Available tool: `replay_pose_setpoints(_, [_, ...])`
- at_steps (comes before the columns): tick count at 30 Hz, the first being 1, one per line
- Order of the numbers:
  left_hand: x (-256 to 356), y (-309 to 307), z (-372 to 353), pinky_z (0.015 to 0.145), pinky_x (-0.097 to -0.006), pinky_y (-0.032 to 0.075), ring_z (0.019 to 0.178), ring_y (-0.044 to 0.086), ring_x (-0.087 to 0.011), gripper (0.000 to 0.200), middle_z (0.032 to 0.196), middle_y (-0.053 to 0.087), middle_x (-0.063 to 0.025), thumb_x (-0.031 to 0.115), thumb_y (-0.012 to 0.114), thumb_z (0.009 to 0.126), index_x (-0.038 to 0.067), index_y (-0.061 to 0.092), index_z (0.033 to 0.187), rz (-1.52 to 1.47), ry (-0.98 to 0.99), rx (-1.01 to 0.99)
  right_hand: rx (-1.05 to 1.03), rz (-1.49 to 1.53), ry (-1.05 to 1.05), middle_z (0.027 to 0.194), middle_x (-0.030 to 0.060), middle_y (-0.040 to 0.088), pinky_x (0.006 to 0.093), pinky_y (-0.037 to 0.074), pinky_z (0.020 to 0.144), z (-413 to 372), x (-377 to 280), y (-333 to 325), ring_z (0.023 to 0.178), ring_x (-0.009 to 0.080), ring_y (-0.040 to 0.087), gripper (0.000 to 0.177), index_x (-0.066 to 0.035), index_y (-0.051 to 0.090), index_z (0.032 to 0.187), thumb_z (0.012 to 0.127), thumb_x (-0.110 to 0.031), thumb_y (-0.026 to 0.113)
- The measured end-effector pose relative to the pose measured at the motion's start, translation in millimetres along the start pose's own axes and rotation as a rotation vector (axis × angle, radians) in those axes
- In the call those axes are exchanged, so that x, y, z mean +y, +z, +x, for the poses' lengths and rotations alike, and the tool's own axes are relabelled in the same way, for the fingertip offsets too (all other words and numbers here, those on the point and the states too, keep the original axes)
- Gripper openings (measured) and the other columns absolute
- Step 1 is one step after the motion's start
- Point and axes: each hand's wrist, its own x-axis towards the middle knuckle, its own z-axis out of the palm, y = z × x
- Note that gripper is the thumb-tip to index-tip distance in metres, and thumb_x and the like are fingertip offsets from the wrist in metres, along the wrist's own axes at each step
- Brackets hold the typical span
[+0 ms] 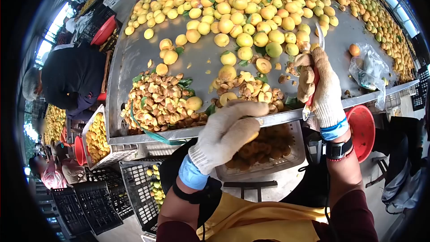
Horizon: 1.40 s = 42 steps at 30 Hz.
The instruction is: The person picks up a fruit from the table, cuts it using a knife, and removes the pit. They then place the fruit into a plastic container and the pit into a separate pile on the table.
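My left hand (228, 134), in a white knit glove with a blue cuff, is closed over the table's front edge. A bit of orange-yellow apricot (253, 137) shows under its fingers; the rest is hidden. My gloved right hand (319, 83) grips a red-handled knife (316, 80), its curved blade pointing up and away. Between the hands, cut apricot halves (263, 66) and torn pieces lie on the metal table (197, 60). Below the edge, a white crate (296, 145) holds brownish apricot pieces.
Whole apricots (237, 4) cover the far table. A heap of pits and scraps (156, 101) lies at left, a clear plastic bag (369, 65) at right. A red basin (361, 132) and black crate (139, 183) stand below. Another person (74, 78) bends over at left.
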Motion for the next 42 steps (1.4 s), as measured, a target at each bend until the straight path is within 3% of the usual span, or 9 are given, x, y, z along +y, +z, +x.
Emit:
replay_pose_setpoints(5, [-4.4,-12.5,63.1,0.092,-0.0316,0.054,0.105,0.068,-0.0205,0.03,0.116,0.073,-0.0112,0.016,0.062,0.103,-0.005,0.067,0.125,-0.08,-0.059,0.519,0.083,-0.035,-0.001,0.053,-0.008,0.045,0.0237,0.03,0.032,4.7,-4.5,-12.5,0.036,0.0066,0.035,0.047,-0.009,0.066,0.096,0.109,-0.05,0.048])
replay_pose_setpoints(11, [-34.5,22.6,180.9,0.094,-0.0437,0.055,0.106,0.07,-0.0353,0.045,0.116,0.072,-0.0177,0.043,0.069,0.088,0.008,0.071,0.117,1.173,-0.49,-0.051,0.01,0.052,-0.022,0.058,-0.0005,0.056,0.0235,0.039,0.037,3.9,-12.4,-18.9,0.038,0.0107,0.046,0.046,-0.001,0.07,0.095,0.108,-0.042,0.053])
replay_pose_setpoints(12, [-53.5,25.8,183.2,0.096,-0.0464,0.054,0.112,0.068,-0.0367,0.044,0.12,0.07,-0.0175,0.041,0.071,0.087,0.007,0.07,0.114,1.323,-0.363,-0.09,-0.005,0.029,-0.03,0.058,-0.0002,0.057,0.0235,0.04,0.038,3.0,-16.2,-19.1,0.038,0.0111,0.047,0.046,-0.001,0.07,0.096,0.108,-0.042,0.054])
replay_pose_setpoints(15, [-66.3,26.9,194.0,0.096,-0.0461,0.054,0.114,0.067,-0.0356,0.048,0.123,0.069,-0.0174,0.04,0.074,0.084,0.007,0.069,0.118,1.343,-0.38,-0.15,0.002,-0.019,-0.052,0.06,-0.0001,0.059,0.024,0.044,0.043,0.5,-22.9,-20.8,0.043,0.0107,0.051,0.041,-0.003,0.07,0.096,0.106,-0.041,0.057])
replay_pose_setpoints(27, [-52.6,1.7,138.5,0.102,-0.0469,0.053,0.122,0.063,-0.0395,0.05,0.143,0.056,-0.0213,0.021,0.063,0.091,0.013,0.059,0.141,1.158,-0.184,-0.425,-0.174,0.227,-0.111,0.073,0.0,0.059,0.0287,0.054,0.055,8.9,-3.6,-18.9,0.057,0.0127,0.057,0.031,-0.001,0.065,0.102,0.106,-0.031,0.059])
replay_pose_setpoints(35, [-24.3,-3.9,143.1,0.091,-0.045,0.054,0.104,0.069,-0.0386,0.057,0.108,0.072,-0.0202,0.046,0.081,0.077,0.004,0.07,0.114,1.173,-0.548,-0.306,-0.128,0.202,-0.037,0.071,-0.0013,0.057,0.0291,0.054,0.055,10.6,1.9,-14.2,0.056,0.0115,0.055,0.033,-0.002,0.066,0.101,0.105,-0.034,0.059])
replay_pose_setpoints(39, [-31.3,-8.7,121.9,0.074,-0.0407,0.058,0.084,0.072,-0.0311,0.053,0.103,0.073,-0.0174,0.045,0.079,0.086,0.001,0.067,0.113,1.045,-0.284,-0.023,-0.104,0.215,-0.086,0.069,-0.0021,0.056,0.029,0.055,0.056,12.3,1.0,-7.3,0.055,0.0105,0.053,0.032,-0.003,0.067,0.102,0.106,-0.034,0.059])
replay_pose_setpoints(41, [-6.8,-2.7,106.5,0.056,-0.0318,0.053,0.066,0.066,-0.0181,0.043,0.098,0.072,-0.0122,0.038,0.071,0.097,0.0,0.064,0.117,-0.043,-0.445,0.1,-0.088,0.23,-0.119,0.068,-0.0029,0.055,0.029,0.055,0.056,9.3,-3.0,-4.8,0.053,0.0096,0.052,0.032,-0.003,0.067,0.103,0.106,-0.034,0.059])
replay_pose_setpoints(42, [9.3,7.6,95.9,0.048,-0.0235,0.045,0.06,0.058,-0.009,0.034,0.094,0.069,-0.0057,0.03,0.062,0.105,0.0,0.061,0.121,-0.191,-0.457,0.109,-0.121,0.28,-0.12,0.066,-0.0045,0.053,0.0281,0.054,0.055,8.4,-7.1,-3.7,0.052,0.0081,0.05,0.032,-0.003,0.066,0.103,0.106,-0.034,0.059])
